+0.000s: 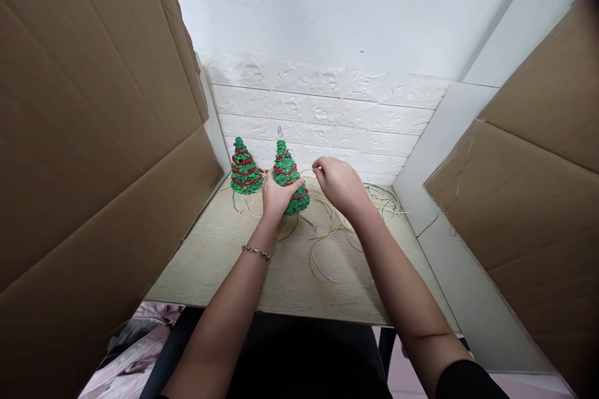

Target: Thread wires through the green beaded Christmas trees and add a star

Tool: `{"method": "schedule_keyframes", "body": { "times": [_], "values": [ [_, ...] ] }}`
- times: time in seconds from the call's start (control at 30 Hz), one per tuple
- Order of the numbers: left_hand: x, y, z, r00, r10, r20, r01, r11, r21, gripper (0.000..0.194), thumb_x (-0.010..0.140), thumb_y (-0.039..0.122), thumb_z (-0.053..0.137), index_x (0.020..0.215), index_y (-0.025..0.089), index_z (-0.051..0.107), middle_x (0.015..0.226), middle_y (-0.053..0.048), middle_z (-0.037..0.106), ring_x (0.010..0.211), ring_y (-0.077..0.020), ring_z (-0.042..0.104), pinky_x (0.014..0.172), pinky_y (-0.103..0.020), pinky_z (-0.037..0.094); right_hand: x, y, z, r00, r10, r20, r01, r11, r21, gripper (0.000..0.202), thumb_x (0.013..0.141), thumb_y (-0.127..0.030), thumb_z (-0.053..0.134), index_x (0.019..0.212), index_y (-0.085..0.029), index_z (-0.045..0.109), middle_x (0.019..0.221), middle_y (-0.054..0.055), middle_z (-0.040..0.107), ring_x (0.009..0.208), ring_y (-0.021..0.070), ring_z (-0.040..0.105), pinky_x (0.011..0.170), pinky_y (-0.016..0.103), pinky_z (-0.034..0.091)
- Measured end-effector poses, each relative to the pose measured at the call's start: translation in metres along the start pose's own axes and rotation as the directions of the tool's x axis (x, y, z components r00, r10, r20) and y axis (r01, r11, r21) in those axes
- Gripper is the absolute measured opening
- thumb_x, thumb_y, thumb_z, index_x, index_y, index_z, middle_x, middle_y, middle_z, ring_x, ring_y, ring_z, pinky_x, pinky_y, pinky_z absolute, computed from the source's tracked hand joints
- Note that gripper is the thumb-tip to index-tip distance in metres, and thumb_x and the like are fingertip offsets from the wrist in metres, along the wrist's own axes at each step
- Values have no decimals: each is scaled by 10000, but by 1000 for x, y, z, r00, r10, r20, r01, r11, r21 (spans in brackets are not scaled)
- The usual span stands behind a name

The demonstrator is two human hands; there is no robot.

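Note:
My left hand [277, 194] is wrapped round a small green beaded Christmas tree [285, 168] with a red garland and a clear pointed tip, its thumb lying across the front. The tree stands slightly tilted over the table. To its right, my right hand [340, 182] is closed in a pinch on a thin yellow cord [306, 170] that runs toward the tree. A second green Christmas tree [244, 168] with red garland and small coloured balls stands upright to the left, apart from my hands. Green strands [296, 227] trail from under the held tree.
Loose yellow cords [322, 255] lie on the pale wooden table [219, 262]. A coiled bundle of yellow and green cords [386, 199] sits at the back right. Cardboard panels [93, 106] flank both sides, with a white brick-patterned wall [322, 100] behind.

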State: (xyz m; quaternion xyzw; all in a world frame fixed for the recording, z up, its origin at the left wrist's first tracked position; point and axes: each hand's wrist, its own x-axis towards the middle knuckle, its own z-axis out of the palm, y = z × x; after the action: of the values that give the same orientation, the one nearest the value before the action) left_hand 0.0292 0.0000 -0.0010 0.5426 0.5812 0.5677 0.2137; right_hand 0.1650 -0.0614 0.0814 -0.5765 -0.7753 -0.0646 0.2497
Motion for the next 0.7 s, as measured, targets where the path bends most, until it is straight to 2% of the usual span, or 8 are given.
{"method": "schedule_keyframes", "body": {
  "times": [0.07, 0.2, 0.4, 0.5, 0.6, 0.7],
  "values": [
    [-2, 1, 0, 1000, 18, 3, -18, 1000, 11, 795, 537, 397, 772, 1211, 110, 464, 1213, -165, 539, 1150, -280, 497, 977, -375, 378, 0, 0, -1, 999, 1, -32, -1, 1000, -8, 264, 918, -206, 341, 966, -135, 590, 967, 95, 627, 874, 196, 563, 704, 278, 360],
    [-3, 0, 4, 999, 37, 17, -38, 999, 37, 788, 544, 397, 763, 1213, 110, 460, 1221, -168, 536, 1150, -287, 491, 980, -392, 373, 2, 1, 3, 997, -81, 9, 80, 996, 45, 235, 915, -196, 363, 915, -131, 589, 929, 88, 612, 868, 181, 545, 716, 261, 354],
    [-4, -1, 7, 995, 69, 67, -70, 997, 19, 705, 566, 279, 728, 1207, 112, 485, 1158, -151, 578, 1083, -276, 536, 931, -370, 411, 12, -4, 32, 988, -136, 74, 131, 989, 62, 226, 904, -185, 381, 840, -133, 591, 871, 84, 593, 789, 167, 529, 680, 261, 343],
    [-4, 0, 6, 994, 87, 67, -89, 996, 31, 678, 565, 238, 720, 1196, 125, 498, 1124, -144, 595, 1055, -277, 550, 911, -373, 422, 16, 0, 38, 986, -146, 79, 128, 972, 199, 152, 869, -176, 452, 849, -137, 598, 878, 67, 601, 798, 148, 525, 688, 242, 346],
    [-5, 1, 5, 995, 80, 67, -81, 997, 14, 702, 559, 313, 744, 1190, 130, 497, 1116, -137, 600, 1053, -273, 552, 905, -374, 427, 16, 12, 33, 990, -132, 47, 102, 910, 402, 143, 825, -267, 548, 898, -152, 591, 818, 23, 604, 733, 116, 515, 659, 218, 345],
    [-5, 2, 4, 994, 76, 75, -77, 997, 1, 745, 549, 400, 756, 1192, 131, 493, 1129, -131, 594, 1056, -260, 552, 909, -366, 427, 16, 25, 26, 995, -83, 62, 46, 889, 455, 244, 813, -383, 539, 753, -149, 571, 674, -7, 559, 614, 93, 455, 588, 213, 304]
  ]
}}
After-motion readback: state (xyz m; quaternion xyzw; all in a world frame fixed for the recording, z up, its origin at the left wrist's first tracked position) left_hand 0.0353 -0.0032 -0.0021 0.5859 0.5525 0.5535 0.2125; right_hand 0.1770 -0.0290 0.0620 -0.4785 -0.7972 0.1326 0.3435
